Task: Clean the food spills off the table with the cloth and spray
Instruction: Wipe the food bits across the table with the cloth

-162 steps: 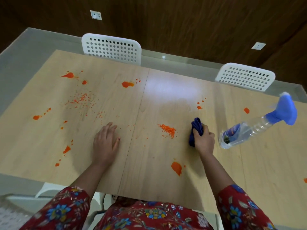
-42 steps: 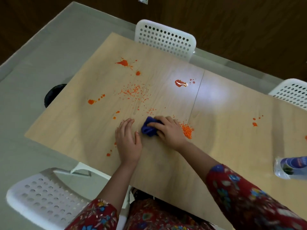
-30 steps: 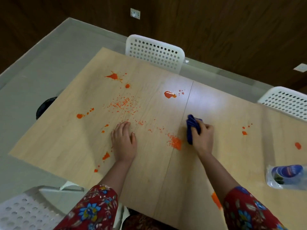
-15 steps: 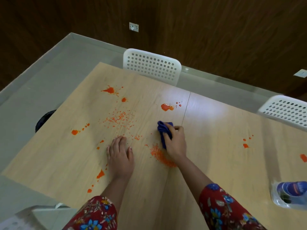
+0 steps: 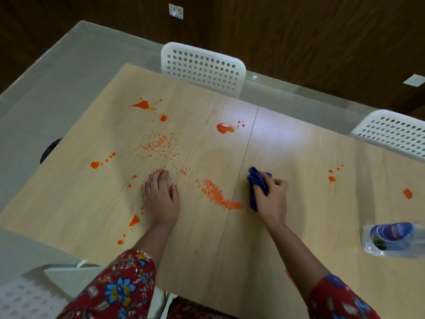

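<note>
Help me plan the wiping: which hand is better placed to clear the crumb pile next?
Right. The right hand grips the cloth just beside the crumbs; the left hand lies flat on the table, holding nothing.

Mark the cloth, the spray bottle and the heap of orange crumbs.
cloth (image 5: 255, 180): head view, its bunched upper fold.
spray bottle (image 5: 393, 242): head view, clear body below the label.
heap of orange crumbs (image 5: 216, 195): head view, middle of the streak.
</note>
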